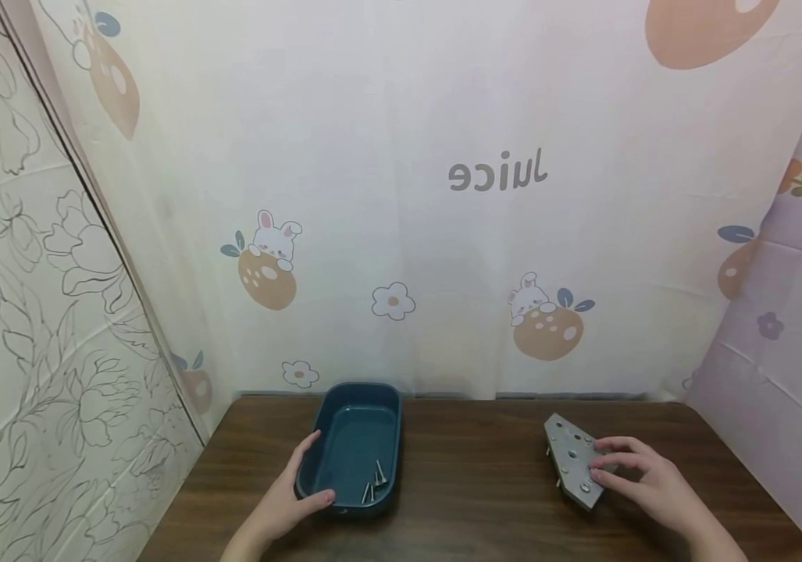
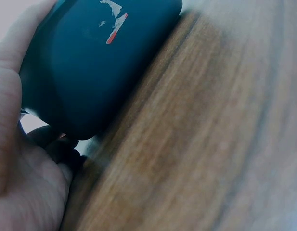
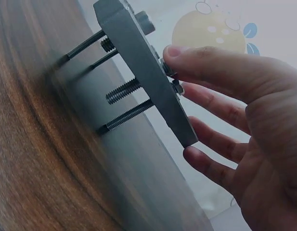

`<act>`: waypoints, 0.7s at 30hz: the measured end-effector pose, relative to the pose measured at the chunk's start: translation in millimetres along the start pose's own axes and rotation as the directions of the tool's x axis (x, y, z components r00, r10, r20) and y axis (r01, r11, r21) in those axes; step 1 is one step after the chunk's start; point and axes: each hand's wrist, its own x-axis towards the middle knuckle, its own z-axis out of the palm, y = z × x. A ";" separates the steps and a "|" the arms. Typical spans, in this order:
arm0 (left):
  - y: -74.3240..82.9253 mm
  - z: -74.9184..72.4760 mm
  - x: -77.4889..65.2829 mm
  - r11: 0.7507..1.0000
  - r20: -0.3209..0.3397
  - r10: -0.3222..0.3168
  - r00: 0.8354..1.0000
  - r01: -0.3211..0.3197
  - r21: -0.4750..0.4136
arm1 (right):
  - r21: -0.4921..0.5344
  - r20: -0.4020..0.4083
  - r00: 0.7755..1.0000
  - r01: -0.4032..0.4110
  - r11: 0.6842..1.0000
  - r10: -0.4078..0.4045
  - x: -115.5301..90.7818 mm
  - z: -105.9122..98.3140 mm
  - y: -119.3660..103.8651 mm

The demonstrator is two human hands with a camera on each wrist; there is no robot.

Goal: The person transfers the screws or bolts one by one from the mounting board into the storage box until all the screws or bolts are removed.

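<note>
A dark blue rectangular tray (image 1: 361, 453) stands at the left of the table, with several small metal bolts (image 1: 376, 478) in its near right corner. My left hand (image 1: 286, 493) grips its near left corner, thumb over the near rim and fingers along the left side. To the right, a grey angular metal plate (image 1: 576, 476) with holes rests raised on bolts (image 3: 131, 115) whose threaded shanks stick out below it. My right hand (image 1: 643, 476) is at its right side, thumb and fingertip pinching a bolt (image 3: 167, 68) at its head; other fingers lie by the plate's edge.
The brown wood-grain table (image 1: 471, 468) runs between the tray and the plate. A printed curtain (image 1: 386, 234) hangs behind the table's far edge, and patterned cloth (image 1: 56, 312) hangs on the left. A torn sticker (image 2: 118, 28) shows on the tray's outer wall.
</note>
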 end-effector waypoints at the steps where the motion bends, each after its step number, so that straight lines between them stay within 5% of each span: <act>1: 0.2 0.1 -0.1 1.000 0.000 -0.002 1.000 0.002 -0.002 | -0.003 0.003 1.000 -0.003 1.000 0.003 0.3 -0.1 -0.3; 21: -0.1 -0.2 -0.1 1.000 0.008 0.002 1.000 -0.002 0.005 | -0.001 -0.016 1.000 0.016 1.000 -0.016 4.1 -5.4 -6.3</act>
